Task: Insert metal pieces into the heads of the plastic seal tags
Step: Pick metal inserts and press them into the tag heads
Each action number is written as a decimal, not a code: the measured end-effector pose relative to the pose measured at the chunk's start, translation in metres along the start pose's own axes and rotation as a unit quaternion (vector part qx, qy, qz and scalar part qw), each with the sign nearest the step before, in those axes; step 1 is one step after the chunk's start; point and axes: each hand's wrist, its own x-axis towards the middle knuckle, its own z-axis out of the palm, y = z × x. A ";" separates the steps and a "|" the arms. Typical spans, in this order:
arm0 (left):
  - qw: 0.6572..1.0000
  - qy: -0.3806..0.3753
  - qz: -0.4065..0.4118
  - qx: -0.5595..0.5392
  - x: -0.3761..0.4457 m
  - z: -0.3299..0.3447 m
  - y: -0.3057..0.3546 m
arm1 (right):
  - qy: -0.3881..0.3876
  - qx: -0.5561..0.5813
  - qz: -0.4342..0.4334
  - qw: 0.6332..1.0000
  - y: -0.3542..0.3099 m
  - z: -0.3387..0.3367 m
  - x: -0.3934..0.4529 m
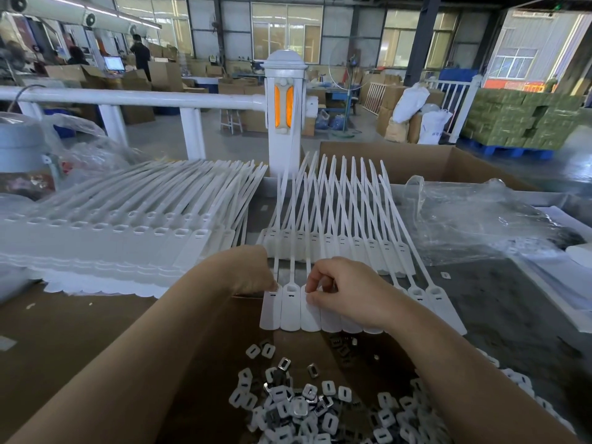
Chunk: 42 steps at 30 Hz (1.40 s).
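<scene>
both hands (253, 270) (346, 290) pinch white seal tags (290, 310); no legible writing.

Two hands, left (256, 272) and right (344, 291), at the centre. One near row of tags (290, 310) shows about nine (some hidden under the right hand); a second row (339, 245) at 12 o'clock shows ten. The stack (128, 238) at 10 o'clock and the metal pieces (307, 408) at 6 o'clock are too many to count.
</scene>
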 end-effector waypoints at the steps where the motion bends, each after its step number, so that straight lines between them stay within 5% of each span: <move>1: 1.000 0.002 -0.003 -0.003 0.001 0.001 0.000 | 0.000 -0.001 -0.001 1.000 0.000 0.000 0.000; 12: 0.998 -0.021 -0.006 -0.054 0.001 -0.002 -0.003 | -0.018 0.029 -0.019 0.999 -0.006 -0.007 0.000; 21: 0.997 -0.046 0.002 -0.069 -0.002 -0.002 -0.001 | -0.190 0.059 -0.054 0.979 -0.005 -0.024 -0.005; 28: 0.997 -0.054 0.016 -0.056 -0.009 -0.006 0.002 | -0.244 0.021 -0.145 0.959 -0.034 -0.004 -0.005; 37: 0.997 -0.044 -0.014 -0.066 -0.008 -0.006 0.006 | -0.223 0.006 -0.117 0.968 -0.036 0.001 -0.006; 42: 0.987 0.070 0.008 -0.141 -0.001 -0.005 0.010 | -0.056 0.144 -0.046 0.987 -0.022 -0.005 -0.002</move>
